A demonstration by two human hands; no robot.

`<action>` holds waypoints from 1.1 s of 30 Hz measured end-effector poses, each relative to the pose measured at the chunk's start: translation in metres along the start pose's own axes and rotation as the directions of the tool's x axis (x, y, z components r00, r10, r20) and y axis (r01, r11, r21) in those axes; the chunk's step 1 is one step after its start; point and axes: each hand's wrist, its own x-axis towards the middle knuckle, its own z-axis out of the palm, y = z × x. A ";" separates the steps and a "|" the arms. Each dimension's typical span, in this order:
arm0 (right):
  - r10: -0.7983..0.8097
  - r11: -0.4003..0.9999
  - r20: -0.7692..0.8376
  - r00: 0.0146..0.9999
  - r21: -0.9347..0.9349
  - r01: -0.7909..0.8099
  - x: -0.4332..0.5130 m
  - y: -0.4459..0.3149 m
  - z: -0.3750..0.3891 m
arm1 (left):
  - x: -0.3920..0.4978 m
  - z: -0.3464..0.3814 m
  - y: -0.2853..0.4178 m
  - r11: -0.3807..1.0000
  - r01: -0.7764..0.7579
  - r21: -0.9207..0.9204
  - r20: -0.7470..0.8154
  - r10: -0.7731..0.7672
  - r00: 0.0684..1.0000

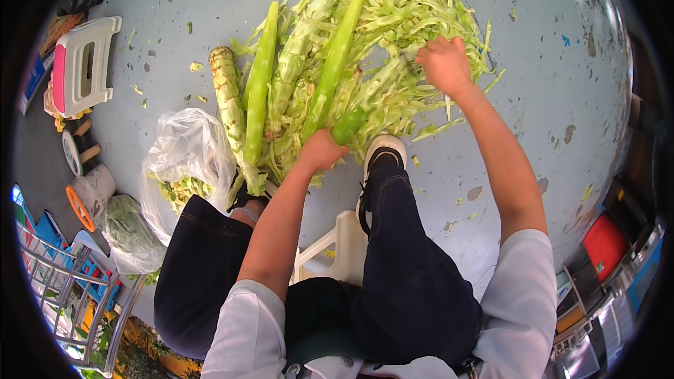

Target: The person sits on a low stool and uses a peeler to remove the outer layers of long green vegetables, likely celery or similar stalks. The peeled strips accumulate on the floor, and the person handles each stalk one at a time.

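Note:
My left hand is closed around the lower end of a partly peeled celtuce stem. Near my fist its flesh is smooth green, while pale, rough skin covers the rest. By the far end of that stem, my right hand has its fingers curled; whether they grip anything is hidden. Two peeled green stems, one left and one in the middle, lie on a heap of peel strips. Between them is an unpeeled stem. Another unpeeled stem, brown at its tip, rests at the heap's left edge.
Left of the heap, a clear plastic bag contains leafy scraps. Beyond it are a white and pink stool, a mug with an orange rim and bagged greens. A metal rack stands lower left. My shoe touches the grey floor.

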 end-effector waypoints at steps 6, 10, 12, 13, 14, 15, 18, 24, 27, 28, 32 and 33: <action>-0.089 0.996 -0.017 0.996 0.003 0.090 -0.005 -0.016 -0.011 | 0.006 -0.004 0.004 1.000 -0.004 0.026 0.073 0.003 0.997; -0.339 0.927 0.074 0.938 0.198 0.319 -0.006 -0.083 0.013 | 0.010 -0.002 -0.003 0.999 0.007 -0.046 0.088 -0.003 0.996; -0.297 0.931 0.033 0.954 0.231 0.282 0.005 -0.054 0.011 | 0.010 -0.004 -0.007 0.997 0.034 -0.069 0.167 -0.022 0.986; -0.256 0.958 -0.026 0.966 0.124 0.257 0.011 -0.029 0.004 | 0.010 -0.007 -0.009 0.999 0.006 -0.054 0.131 0.001 0.991; -0.079 0.995 0.049 0.996 -0.052 0.081 0.019 0.001 -0.005 | 0.009 -0.007 -0.009 1.000 0.006 -0.028 0.116 -0.003 0.993; 0.038 0.985 0.074 0.997 -0.171 -0.025 0.022 0.035 -0.017 | 0.007 -0.008 -0.010 1.000 -0.008 -0.018 0.125 0.011 0.992; 0.123 0.962 0.097 0.988 -0.257 -0.094 0.013 0.066 -0.030 | 0.000 -0.008 -0.008 0.999 0.030 0.026 0.081 -0.032 0.996; -0.408 0.901 0.111 0.906 0.211 0.380 -0.015 -0.069 0.002 | 0.002 -0.004 -0.009 0.990 0.015 -0.141 0.197 0.013 0.980; -0.348 0.909 0.063 0.935 0.268 0.320 -0.015 -0.055 0.009 | 0.003 -0.005 -0.012 0.989 0.086 -0.119 0.235 -0.056 0.970; -0.316 0.933 0.014 0.949 0.186 0.308 -0.014 -0.031 0.006 | 0.001 -0.005 -0.013 0.990 0.059 -0.127 0.199 -0.033 0.979; 0.236 0.921 -0.012 0.972 -0.316 -0.227 -0.013 0.076 -0.016 | -0.011 -0.001 -0.007 0.987 0.045 -0.156 0.100 -0.030 0.995; 0.166 0.954 -0.020 0.986 -0.250 -0.166 -0.015 0.071 -0.017 | -0.015 0.001 -0.005 0.983 0.060 -0.174 0.081 -0.046 0.996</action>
